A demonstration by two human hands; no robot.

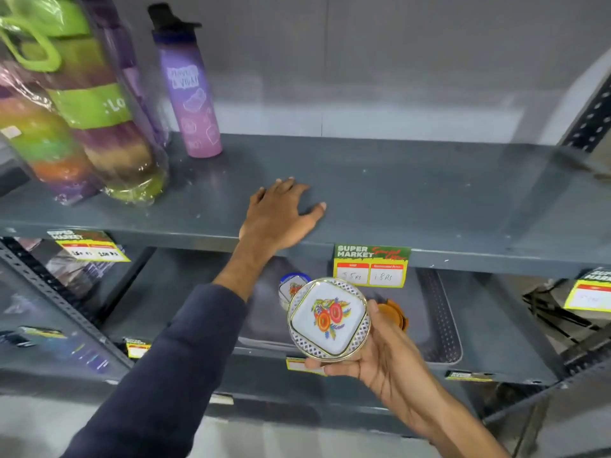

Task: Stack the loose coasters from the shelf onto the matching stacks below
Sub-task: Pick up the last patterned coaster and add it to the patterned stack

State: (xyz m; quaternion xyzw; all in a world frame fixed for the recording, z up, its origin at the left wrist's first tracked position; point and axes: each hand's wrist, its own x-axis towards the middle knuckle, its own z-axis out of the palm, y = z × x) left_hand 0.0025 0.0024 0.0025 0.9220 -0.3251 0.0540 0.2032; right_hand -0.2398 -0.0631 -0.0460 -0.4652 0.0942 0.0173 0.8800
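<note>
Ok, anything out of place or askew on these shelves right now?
Only the plastic-wrapped bottles at the upper shelf's left end: they lean instead of standing upright like the purple bottle. Nothing looks spilled or broken.

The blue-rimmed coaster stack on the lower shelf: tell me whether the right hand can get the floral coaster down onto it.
Probably yes. The right hand holds the floral coaster just in front of the blue-rimmed stack, with nothing between them. The left hand rests on the upper shelf, clear of the way.

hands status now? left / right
Left hand: open, flat on the upper shelf, holding nothing.
Right hand: closed on a floral coaster.
</note>
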